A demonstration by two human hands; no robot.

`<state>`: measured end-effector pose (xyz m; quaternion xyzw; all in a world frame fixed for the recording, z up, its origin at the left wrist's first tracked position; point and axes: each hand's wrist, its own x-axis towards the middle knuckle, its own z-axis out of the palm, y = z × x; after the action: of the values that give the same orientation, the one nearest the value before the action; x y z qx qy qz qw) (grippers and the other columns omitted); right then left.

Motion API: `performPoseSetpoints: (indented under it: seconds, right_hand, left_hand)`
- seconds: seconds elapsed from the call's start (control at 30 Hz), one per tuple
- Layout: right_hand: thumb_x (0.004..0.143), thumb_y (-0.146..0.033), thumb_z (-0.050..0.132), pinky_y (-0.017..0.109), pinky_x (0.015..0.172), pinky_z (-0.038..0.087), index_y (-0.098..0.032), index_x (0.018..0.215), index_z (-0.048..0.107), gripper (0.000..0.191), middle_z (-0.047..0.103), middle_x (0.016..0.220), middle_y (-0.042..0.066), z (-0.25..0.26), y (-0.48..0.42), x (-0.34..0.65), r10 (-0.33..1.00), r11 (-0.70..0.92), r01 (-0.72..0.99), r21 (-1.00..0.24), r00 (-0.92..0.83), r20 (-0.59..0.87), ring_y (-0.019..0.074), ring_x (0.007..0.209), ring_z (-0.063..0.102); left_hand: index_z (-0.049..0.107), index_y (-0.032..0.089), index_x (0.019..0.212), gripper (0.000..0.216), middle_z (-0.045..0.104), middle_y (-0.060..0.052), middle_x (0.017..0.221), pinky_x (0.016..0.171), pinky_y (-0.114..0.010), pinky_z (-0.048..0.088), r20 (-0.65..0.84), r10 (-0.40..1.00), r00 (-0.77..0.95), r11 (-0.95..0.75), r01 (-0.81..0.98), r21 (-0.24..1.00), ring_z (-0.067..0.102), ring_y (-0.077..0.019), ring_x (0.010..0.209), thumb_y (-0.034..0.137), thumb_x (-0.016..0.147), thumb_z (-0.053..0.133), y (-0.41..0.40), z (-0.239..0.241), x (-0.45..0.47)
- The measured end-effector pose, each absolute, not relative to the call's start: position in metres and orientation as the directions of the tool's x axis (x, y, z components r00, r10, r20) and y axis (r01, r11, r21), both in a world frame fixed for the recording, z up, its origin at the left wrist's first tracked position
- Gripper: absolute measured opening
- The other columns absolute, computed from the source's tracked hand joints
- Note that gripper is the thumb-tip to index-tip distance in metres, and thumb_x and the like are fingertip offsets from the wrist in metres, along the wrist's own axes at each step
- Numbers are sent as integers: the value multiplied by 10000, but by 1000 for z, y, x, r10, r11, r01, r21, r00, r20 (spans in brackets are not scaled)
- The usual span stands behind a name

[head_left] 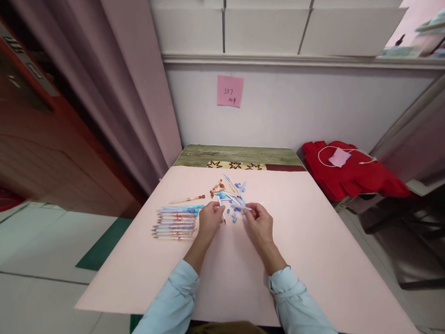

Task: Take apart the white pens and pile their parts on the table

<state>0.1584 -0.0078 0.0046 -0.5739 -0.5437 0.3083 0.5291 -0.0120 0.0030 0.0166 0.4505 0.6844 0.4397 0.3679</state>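
Observation:
My left hand (pixel 210 220) pinches a slim white pen refill (pixel 220 201), whose dark tip points down. My right hand (pixel 260 223), across from it, has its fingers closed on a pale blue pen barrel (pixel 240 205). Just beyond both hands lies a loose pile of pen parts, with light barrels (pixel 230 185), small blue caps (pixel 234 218) and brown pieces (pixel 218 187). To the left of my left hand, several pens (pixel 175 224) lie side by side in a row. A brown-ended pen (pixel 187 200) rests apart above that row.
Pale pink sheeting covers the table (pixel 303 281), with a green patterned strip (pixel 240 154) at its far edge. A pink note (pixel 230 91) is stuck on the wall behind. Red cloth (pixel 349 179) with a white cable lies to the right, and a curtain (pixel 139 92) hangs at left.

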Motion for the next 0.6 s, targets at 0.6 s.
performPoseSetpoints:
  seconds: [0.6]
  right_hand:
    - [787, -368, 553, 308, 775, 502, -131, 1178, 643, 466, 668, 1135, 133, 7, -1, 186, 947, 24, 451, -892, 274, 165, 194, 797, 642]
  left_hand:
    - [530, 148, 984, 413, 536, -145, 1084, 811, -357, 429, -72, 982, -173, 187, 876, 445, 563, -300, 1003, 359, 678, 710, -44, 44, -30]
